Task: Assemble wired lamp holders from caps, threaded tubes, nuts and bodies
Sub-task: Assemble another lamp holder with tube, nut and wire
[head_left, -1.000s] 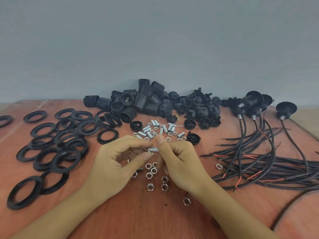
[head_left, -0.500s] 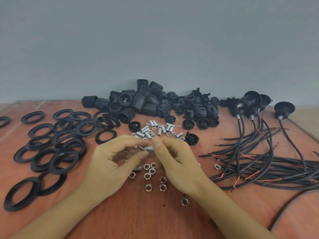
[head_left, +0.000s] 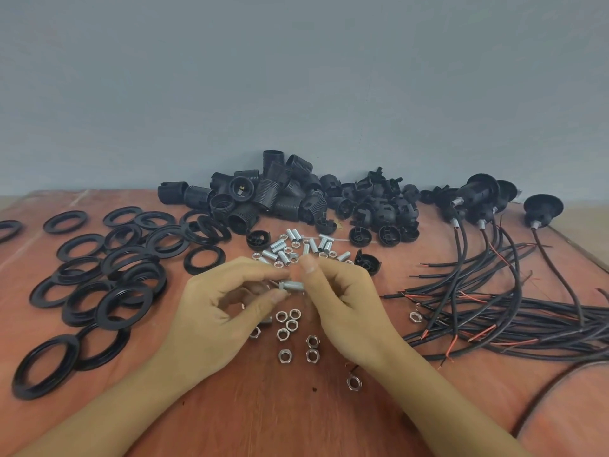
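Both hands had barely shifted: the left hand [head_left: 217, 311] and right hand [head_left: 349, 308] still pinched one threaded tube [head_left: 294, 285] between them above the worktop's [head_left: 263, 420] middle. At least ten loose nuts [head_left: 282, 334] lay beneath, toward the front edge.

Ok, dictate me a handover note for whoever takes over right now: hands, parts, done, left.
Left hand pinches one end of a short silver threaded metal tube; right hand pinches the other end.
Loose silver hex nuts lie between the wrists, spare silver tubes behind them, black ribbed plastic bodies and black caps at the back.
Done: a few black wired holders, far right.
Left: probably nut this tube, then cap, wire, body.
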